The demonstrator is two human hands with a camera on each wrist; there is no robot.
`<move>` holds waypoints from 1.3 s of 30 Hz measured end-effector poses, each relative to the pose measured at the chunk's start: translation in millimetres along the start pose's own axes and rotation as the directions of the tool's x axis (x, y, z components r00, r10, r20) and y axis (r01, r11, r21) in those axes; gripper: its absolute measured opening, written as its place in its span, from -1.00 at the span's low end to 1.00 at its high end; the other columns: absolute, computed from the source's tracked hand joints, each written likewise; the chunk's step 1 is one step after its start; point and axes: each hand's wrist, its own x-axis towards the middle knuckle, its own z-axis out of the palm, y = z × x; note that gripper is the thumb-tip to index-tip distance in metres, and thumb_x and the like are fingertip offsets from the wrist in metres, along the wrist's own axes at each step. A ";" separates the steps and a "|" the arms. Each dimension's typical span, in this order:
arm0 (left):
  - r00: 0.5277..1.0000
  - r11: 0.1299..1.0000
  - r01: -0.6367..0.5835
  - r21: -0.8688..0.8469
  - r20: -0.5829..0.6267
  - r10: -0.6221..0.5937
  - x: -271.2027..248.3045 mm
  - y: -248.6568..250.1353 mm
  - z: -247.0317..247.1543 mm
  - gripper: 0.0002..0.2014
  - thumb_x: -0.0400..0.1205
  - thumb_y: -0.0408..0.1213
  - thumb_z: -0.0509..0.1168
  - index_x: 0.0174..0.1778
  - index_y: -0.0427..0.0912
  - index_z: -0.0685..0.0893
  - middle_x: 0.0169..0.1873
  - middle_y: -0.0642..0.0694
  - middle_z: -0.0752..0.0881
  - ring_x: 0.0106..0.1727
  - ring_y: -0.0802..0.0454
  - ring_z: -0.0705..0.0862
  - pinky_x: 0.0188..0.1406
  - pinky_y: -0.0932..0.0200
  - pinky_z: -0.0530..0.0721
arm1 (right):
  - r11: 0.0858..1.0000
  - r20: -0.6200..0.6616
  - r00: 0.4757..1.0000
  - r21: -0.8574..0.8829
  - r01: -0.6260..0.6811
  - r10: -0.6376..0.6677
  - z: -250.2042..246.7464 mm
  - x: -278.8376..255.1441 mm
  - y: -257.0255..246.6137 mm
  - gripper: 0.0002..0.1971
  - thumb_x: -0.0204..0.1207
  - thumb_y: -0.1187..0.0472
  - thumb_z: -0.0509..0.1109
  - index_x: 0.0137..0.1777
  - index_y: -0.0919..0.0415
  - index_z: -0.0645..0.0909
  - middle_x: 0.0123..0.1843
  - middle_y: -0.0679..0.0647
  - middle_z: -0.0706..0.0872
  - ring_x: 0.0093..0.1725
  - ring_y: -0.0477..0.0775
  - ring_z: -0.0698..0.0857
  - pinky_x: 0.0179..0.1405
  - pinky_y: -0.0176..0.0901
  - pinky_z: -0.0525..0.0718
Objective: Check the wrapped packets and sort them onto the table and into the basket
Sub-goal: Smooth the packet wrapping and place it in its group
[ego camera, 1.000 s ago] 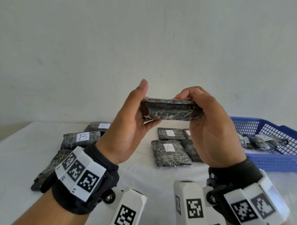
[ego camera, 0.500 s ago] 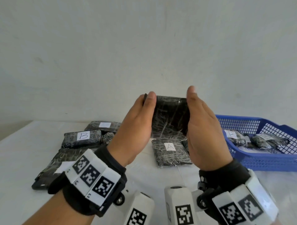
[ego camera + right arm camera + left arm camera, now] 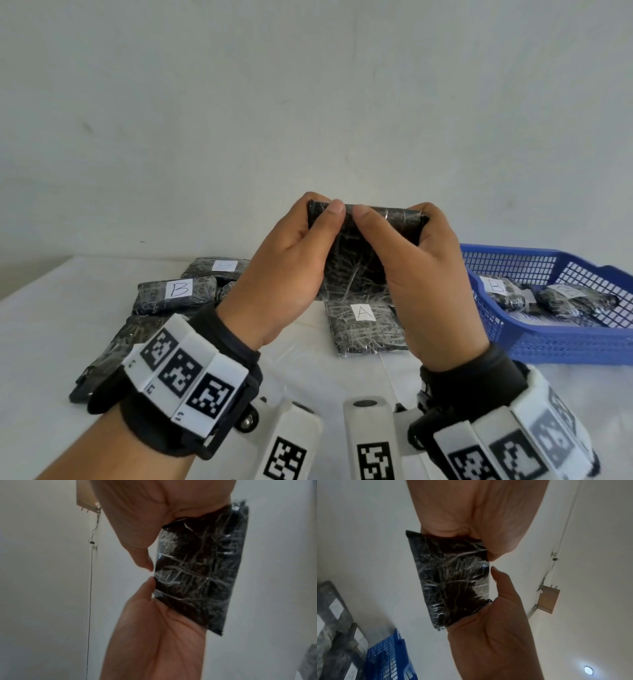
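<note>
Both hands hold one black plastic-wrapped packet [image 3: 356, 253] upright in the air above the table's middle. My left hand [image 3: 320, 214] grips its top left corner, thumb in front and fingers behind. My right hand [image 3: 394, 221] grips the top right part the same way, and the two thumb tips nearly meet on the upper edge. No label shows on the face turned to me. The wrist views show the same packet [image 3: 453, 578] [image 3: 200, 574] pinched between both hands, also unlabelled on those sides.
On the white table [image 3: 41, 342] lie a packet marked A [image 3: 366, 325] in the middle and a packet marked B [image 3: 174, 294] with other packets [image 3: 113, 349] to the left. A blue basket [image 3: 565, 346] at the right holds labelled packets [image 3: 503, 291].
The packet went from lying flat and edge-on between my hands to standing upright with a broad face toward me. Both thumbs have shifted onto its top edge.
</note>
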 end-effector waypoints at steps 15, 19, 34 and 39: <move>0.987 0.975 0.153 -0.162 0.070 -0.143 5.3 -5.5 -2.6 -0.48 0.77 0.14 0.15 0.24 -0.33 0.55 0.17 -0.50 0.68 0.28 -0.46 0.70 0.32 -0.53 0.67 | 0.966 -0.010 1.000 -0.258 0.000 -0.002 -1.8 3.7 -3.1 -0.63 0.71 -0.03 0.41 0.00 0.34 0.54 -0.26 0.05 0.62 -0.24 0.24 0.67 -0.12 0.42 0.80; 0.985 0.975 0.157 -0.158 0.101 -0.142 7.3 -10.4 -9.2 -0.35 0.73 0.27 0.20 0.31 -0.34 0.53 0.14 -0.49 0.69 0.21 -0.46 0.70 0.40 -0.61 0.56 | 0.988 -0.005 0.995 -0.111 -0.103 0.103 -10.1 6.7 -8.4 -0.68 0.80 0.10 0.26 -0.19 0.23 0.42 -0.33 0.04 0.44 -0.34 0.12 0.46 -0.38 -0.16 0.60; 0.978 0.961 0.197 -0.194 0.113 -0.178 8.5 -8.3 -18.8 -0.74 0.76 -0.17 0.29 0.25 -0.16 0.79 0.05 -0.14 0.87 -0.04 0.09 0.82 -0.16 0.12 0.84 | 0.993 0.042 0.993 -0.048 -0.107 0.109 -22.7 14.2 -2.7 -0.54 0.84 0.01 0.27 0.13 0.52 0.58 0.12 0.58 0.73 0.12 0.64 0.76 0.16 0.62 0.77; 0.969 0.973 0.208 -0.100 0.157 -0.191 3.5 -4.0 -13.3 -0.76 0.74 -0.08 0.31 0.25 -0.01 0.78 0.00 -0.09 0.90 -0.07 0.01 0.88 -0.27 0.07 0.83 | 0.958 -0.027 0.999 -0.285 0.032 -0.041 -16.0 12.6 1.8 -0.52 0.80 -0.07 0.32 -0.22 0.30 0.45 -0.35 0.26 0.49 -0.34 0.30 0.49 -0.30 0.48 0.66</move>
